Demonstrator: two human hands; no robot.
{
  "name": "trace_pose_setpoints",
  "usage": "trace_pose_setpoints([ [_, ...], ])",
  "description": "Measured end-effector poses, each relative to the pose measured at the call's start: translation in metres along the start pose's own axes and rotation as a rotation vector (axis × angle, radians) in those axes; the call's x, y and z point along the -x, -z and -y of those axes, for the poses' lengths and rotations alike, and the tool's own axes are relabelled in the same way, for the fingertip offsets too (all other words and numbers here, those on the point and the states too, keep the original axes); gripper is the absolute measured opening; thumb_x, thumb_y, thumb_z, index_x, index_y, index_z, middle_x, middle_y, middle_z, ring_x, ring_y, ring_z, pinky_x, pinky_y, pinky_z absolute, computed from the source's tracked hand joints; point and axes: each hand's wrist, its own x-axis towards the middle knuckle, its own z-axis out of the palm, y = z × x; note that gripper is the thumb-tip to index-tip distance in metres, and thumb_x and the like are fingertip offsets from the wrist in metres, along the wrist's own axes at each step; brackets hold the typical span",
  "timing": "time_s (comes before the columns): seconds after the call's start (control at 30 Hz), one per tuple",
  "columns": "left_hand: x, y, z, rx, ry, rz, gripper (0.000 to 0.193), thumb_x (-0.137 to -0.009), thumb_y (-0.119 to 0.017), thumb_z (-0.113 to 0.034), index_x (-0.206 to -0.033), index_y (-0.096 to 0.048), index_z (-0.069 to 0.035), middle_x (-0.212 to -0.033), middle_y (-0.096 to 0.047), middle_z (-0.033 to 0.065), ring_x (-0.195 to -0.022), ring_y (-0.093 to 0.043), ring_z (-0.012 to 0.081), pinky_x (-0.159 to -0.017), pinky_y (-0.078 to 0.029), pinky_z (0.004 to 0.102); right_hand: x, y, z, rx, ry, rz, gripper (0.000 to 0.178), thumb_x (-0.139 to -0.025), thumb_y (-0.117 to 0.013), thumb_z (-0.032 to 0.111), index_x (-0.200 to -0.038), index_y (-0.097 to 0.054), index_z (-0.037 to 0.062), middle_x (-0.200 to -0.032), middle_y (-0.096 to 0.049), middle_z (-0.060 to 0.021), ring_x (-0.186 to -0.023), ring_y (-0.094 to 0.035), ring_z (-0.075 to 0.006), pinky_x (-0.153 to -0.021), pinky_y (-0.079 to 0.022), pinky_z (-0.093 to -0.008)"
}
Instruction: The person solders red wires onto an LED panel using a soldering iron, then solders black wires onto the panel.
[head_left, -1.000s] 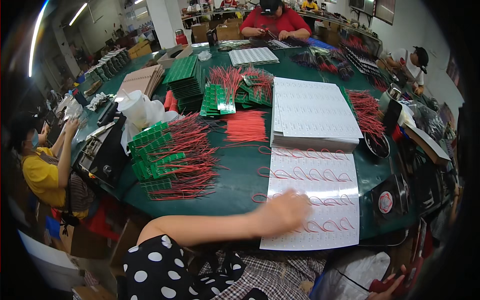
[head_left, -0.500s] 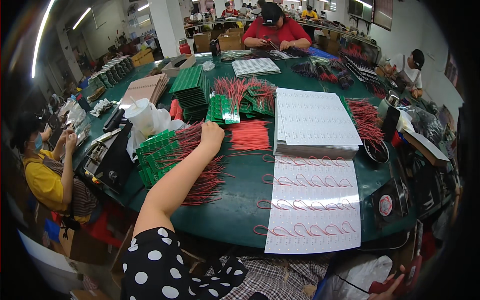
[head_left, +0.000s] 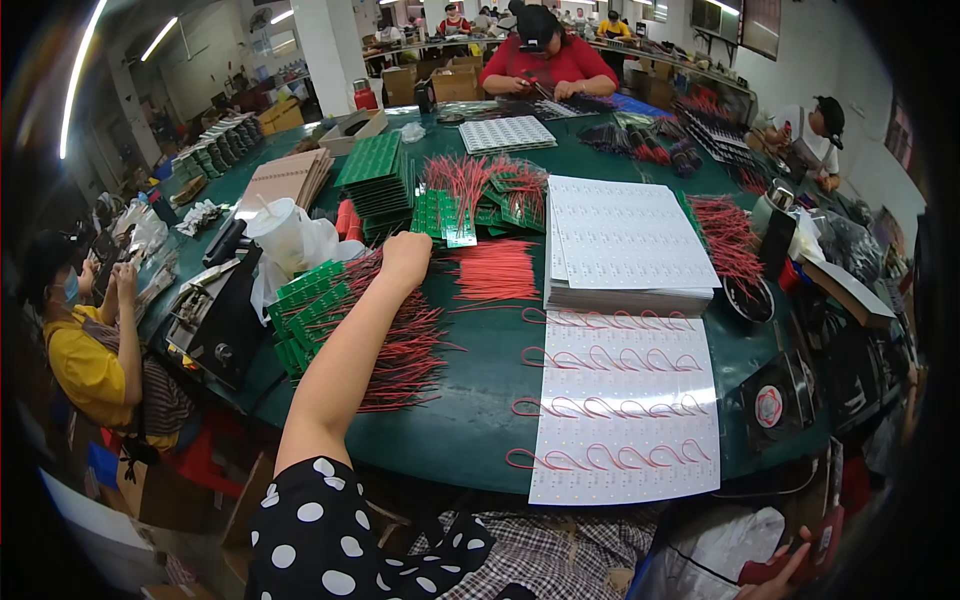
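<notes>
My left hand [head_left: 407,258] reaches across the table to the near edge of some green circuit boards [head_left: 428,215] with red wires. Its fingers are bent closed, and what lies in them is hidden. At the lower right edge, my right hand [head_left: 785,572] is closed around a red-handled tool [head_left: 826,545], only partly in view. In front of me lies a white board sheet [head_left: 630,385] with rows of red wire loops. Left of it are a bundle of loose red wires [head_left: 495,270] and green boards with dark red wires [head_left: 400,345].
Behind the looped sheet stands a stack of white sheets [head_left: 635,235]. A tall stack of green boards [head_left: 372,165], a plastic cup [head_left: 278,235] and a black device [head_left: 225,320] are at left. Co-workers sit at the far side [head_left: 550,70] and left [head_left: 95,350].
My left hand has shifted slightly left and turned a little at the green boards. The whole view has moved slightly. My right hand still holds the red-handled tool.
</notes>
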Motion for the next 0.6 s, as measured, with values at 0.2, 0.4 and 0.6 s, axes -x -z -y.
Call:
trace_pose_setpoints([
  [0.2,0.005,0.008,0.005,0.321,0.087,-0.106,0.013,-0.082,-0.053,-0.016,-0.082,-0.059,-0.004,-0.079,-0.059,0.0191,-0.080,-0.055,0.0352,-0.070,-0.043,0.0448,-0.002,-0.002,-0.004,0.015,-0.007,0.014,0.036,-0.082,-0.056,0.006,-0.116,-0.046,0.0019,-0.104,-0.054,-0.0154,-0.081,-0.054,-0.0178,-0.056,-0.043,-0.0231],
  [0.4,-0.010,-0.016,0.020,0.420,0.067,-0.328,0.015,-0.084,-0.048,-0.014,-0.080,-0.055,-0.002,-0.079,-0.054,0.0203,-0.082,-0.050,0.0349,-0.075,-0.040,0.0429,-0.002,-0.003,-0.003,-0.009,-0.065,0.005,0.037,-0.082,-0.056,0.006,-0.117,-0.045,0.0017,-0.104,-0.053,-0.0155,-0.080,-0.054,-0.0177,-0.056,-0.043,-0.0229],
  [0.6,-0.022,-0.013,0.036,1.618,0.238,-0.467,0.018,-0.092,-0.039,-0.016,-0.085,-0.047,-0.002,-0.073,-0.054,0.0105,-0.061,-0.053,0.0225,-0.066,-0.043,0.0345,-0.001,-0.005,0.000,-0.025,-0.048,0.026,0.036,-0.082,-0.056,0.006,-0.116,-0.044,0.0013,-0.102,-0.054,-0.0158,-0.073,-0.052,-0.0160,-0.055,-0.042,-0.0220],
])
